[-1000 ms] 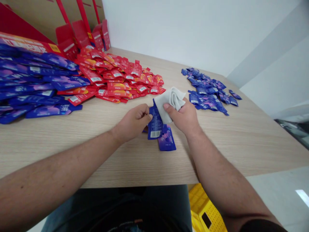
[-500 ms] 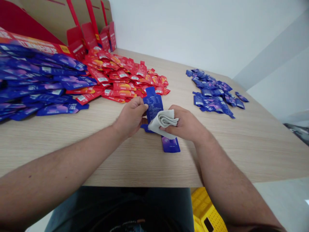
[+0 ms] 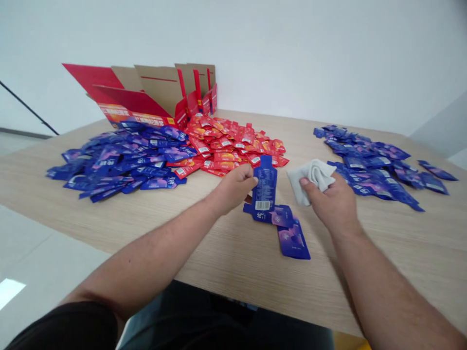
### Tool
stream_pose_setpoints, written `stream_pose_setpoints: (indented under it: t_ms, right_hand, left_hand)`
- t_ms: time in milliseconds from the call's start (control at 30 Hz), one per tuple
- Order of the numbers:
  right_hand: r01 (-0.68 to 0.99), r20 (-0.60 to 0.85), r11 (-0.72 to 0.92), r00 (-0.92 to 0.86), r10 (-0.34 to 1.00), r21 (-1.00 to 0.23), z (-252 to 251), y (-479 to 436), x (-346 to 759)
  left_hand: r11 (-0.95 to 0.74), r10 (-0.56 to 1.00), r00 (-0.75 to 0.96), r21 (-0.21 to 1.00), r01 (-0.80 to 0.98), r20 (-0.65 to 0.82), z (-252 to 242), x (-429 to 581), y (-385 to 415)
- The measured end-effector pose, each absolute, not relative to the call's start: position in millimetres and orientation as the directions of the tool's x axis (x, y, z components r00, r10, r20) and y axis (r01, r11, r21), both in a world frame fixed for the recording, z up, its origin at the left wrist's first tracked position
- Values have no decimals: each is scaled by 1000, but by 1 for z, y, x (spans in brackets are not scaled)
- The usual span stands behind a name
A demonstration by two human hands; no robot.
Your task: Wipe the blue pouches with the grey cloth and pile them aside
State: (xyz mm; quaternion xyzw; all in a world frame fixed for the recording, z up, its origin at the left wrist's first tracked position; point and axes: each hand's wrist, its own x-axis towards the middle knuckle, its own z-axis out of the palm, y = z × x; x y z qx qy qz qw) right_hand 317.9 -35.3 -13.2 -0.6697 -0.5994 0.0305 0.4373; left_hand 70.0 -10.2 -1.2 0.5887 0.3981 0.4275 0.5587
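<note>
- Three heaps of foil sachets share the pale wood-grain table (image 3: 233,272) on my feed, and I'm taking the upright blue sachet (image 3: 264,189) as my landmark for every position.
- Far left of the landmark: the large blue sachet heap (image 3: 124,165) lies spread over the table in a loose layer.
- Behind that heap, up and left of the landmark: an open cardboard carton (image 3: 153,92) with red flaps stands at the table's far side.
- Just left of the landmark and behind it: the red sachet heap (image 3: 233,150), its near edge almost reaching the landmark's top.
- Directly left of the landmark: my left hand (image 3: 235,187) is closed, fingers curled, pinching the sachet at its side and holding it nearly upright, barcode facing me.
- Below the landmark: two loose blue sachets (image 3: 272,216) (image 3: 294,239) lie flat on the table, one touching its lower end and the other overlapping that one.
- Just right of the landmark: my right hand (image 3: 328,199) is partly closed, gripping a crumpled white cloth (image 3: 310,177) between thumb and fingers, the cloth near the sachet but not touching it.
- Well right of the landmark: a smaller blue sachet heap (image 3: 372,167) is scattered, its nearest sachets just beyond my right hand.
</note>
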Motion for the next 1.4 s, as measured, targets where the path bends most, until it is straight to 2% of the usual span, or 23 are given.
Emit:
stream_pose_setpoints:
  t_ms: [100, 167, 233, 300, 400, 500, 633, 767, 967, 1100, 1233, 1333, 1400]
  right_hand:
    - [783, 475, 92, 275, 836, -615, -11, -37, 316]
    - [785, 481, 101, 267, 835, -612, -11, -37, 316]
    - [788, 489, 114, 254, 834, -605, -11, -37, 315]
    - [795, 496, 129, 235, 836, -593, -12, -37, 314]
    - [808, 511, 160, 192, 838, -566, -13, -38, 311]
    - [816, 531, 196, 153, 834, -543, -16, -39, 309]
    - [814, 521, 213, 125, 844, -540, -19, -37, 310]
    - [813, 499, 197, 130, 857, -549, -20, -35, 310]
    - [786, 498, 210, 140, 856, -581, -19, -35, 310]
    - [776, 530, 241, 139, 837, -583, -21, -34, 311]
    - [767, 546, 259, 137, 827, -586, -22, -32, 313]
    - [765, 560, 262, 152, 815, -589, -22, -30, 315]
    - [767, 570, 260, 163, 806, -587, -21, -29, 316]
  left_hand:
    - [-230, 960, 195, 963, 143, 201, 15, 35, 8]
    - [-362, 932, 111, 876, 318, 345, 28, 2, 21]
    - [-434, 875, 60, 722, 538, 481, 44, -33, 33]
    - [-412, 820, 48, 530, 741, 570, 58, -66, 44]
    - [-362, 815, 147, 296, 884, 561, 70, -105, 57]
    - [-387, 837, 269, 169, 906, 477, 64, -131, 69]
    - [-420, 852, 341, 130, 898, 398, 38, -152, 87]
    - [-376, 850, 313, 73, 924, 425, 25, -159, 105]
    - [-345, 819, 265, 69, 936, 509, 28, -113, 92]
    - [-506, 819, 432, 121, 854, 378, 18, -44, 50]
    - [-639, 767, 621, 270, 720, 160, 5, 25, 5]
    - [-722, 669, 741, 290, 629, 59, -3, 60, -13]
    - [-727, 658, 753, 276, 629, 18, -8, 75, -15]
